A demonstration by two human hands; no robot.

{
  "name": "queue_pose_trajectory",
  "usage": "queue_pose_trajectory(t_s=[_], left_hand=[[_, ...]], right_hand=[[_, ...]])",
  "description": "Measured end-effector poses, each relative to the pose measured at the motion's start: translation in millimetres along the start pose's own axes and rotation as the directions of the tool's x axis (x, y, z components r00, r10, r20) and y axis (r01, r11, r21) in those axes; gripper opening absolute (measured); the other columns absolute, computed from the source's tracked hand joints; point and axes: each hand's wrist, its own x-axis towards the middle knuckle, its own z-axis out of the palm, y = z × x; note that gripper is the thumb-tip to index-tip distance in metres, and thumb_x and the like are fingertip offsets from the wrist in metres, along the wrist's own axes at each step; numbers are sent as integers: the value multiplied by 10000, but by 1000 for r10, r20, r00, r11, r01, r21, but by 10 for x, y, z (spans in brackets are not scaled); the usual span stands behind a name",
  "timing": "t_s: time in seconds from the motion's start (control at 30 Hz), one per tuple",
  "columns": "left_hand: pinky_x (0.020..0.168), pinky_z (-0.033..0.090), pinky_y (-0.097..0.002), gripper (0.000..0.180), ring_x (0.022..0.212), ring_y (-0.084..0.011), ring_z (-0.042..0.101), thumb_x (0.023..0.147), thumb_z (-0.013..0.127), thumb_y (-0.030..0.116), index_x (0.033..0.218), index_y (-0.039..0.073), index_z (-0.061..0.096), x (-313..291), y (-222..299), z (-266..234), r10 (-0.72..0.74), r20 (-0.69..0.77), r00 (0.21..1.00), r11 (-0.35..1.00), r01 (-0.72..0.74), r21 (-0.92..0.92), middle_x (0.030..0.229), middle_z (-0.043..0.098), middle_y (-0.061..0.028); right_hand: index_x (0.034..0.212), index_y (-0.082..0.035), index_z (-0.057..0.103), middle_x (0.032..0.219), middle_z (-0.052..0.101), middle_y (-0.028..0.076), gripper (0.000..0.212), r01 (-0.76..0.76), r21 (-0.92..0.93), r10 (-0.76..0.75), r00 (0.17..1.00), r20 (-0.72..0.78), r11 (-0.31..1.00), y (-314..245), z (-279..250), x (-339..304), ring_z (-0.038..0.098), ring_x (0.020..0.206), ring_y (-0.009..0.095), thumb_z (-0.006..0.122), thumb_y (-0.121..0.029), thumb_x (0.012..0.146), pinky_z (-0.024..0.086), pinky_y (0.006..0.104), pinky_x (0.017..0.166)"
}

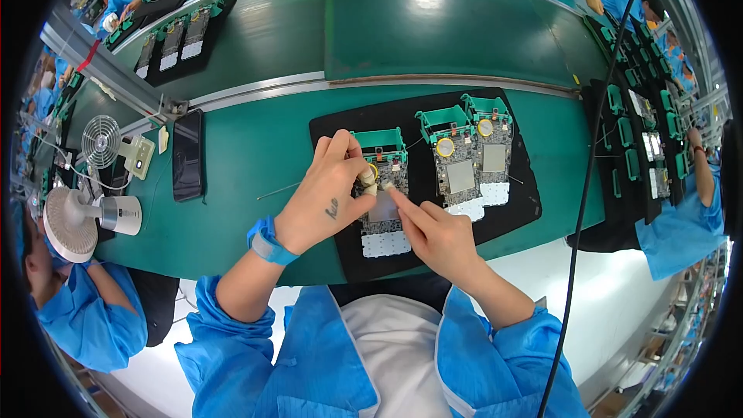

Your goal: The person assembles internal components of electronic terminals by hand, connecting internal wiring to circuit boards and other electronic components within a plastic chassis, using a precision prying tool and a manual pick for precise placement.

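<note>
A circuit board (pixel 387 245) with a green plastic frame on its far end lies on a black mat (pixel 357 262) in front of me. My left hand (pixel 329 190) bends over its left side, thumb and fingers pinched near a round yellow-rimmed part; whatever lies between the fingertips is hidden. My right hand (pixel 441 236) reaches in from the right, forefinger stretched out to the board's middle, thumb apart and the other fingers curled. Pale covers sit on some fingertips. Two similar boards, one left (pixel 460 176) and one right (pixel 494 159), lie to the right on the mat.
A thin rod (pixel 279 191) shows left of my left hand. Further left are a black phone (pixel 188 155) and two small fans (pixel 70 224) (pixel 101 137). A black cable (pixel 576 248) hangs down on the right. More boards (pixel 172 42) lie on black trays; co-workers (pixel 93 317) sit on both sides.
</note>
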Motion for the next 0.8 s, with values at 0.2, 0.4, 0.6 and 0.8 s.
queue_pose_trajectory(t_s=[0.2,0.4,0.6,0.8], left_hand=[[776,457,-361,247,932,-290,480,642,716,5,847,-62,596,-21,-21,64,-10,-20,1000,1000,9,-6,997,431,-126],[796,452,-381,229,940,-310,487,653,708,1,841,-57,591,-33,16,57,-5,-53,999,1000,5,0,995,454,-141],[1092,335,-466,375,1271,-318,472,729,708,110,1075,3,611,-146,210,364,421,-78,904,899,-404,171,1229,549,-149],[1122,282,-472,263,1261,-235,497,810,676,97,1051,3,629,-132,159,500,301,-85,950,949,-290,124,1194,591,-114]], right_hand=[[1281,-155,607,578,406,9,490,57,-165,-54,998,25,985,-63,14,14,440,402,157,676,-82,801,365,307,379],[1275,-134,590,647,499,19,477,75,-146,-67,996,60,986,28,6,12,500,437,187,689,-117,809,398,307,405],[1007,-11,524,869,632,172,203,-459,41,443,827,-347,888,432,-280,-18,662,735,308,634,-149,908,506,372,607],[957,5,559,747,581,86,263,-477,210,517,825,-228,854,439,-255,-48,579,595,154,695,-203,870,454,284,550]])
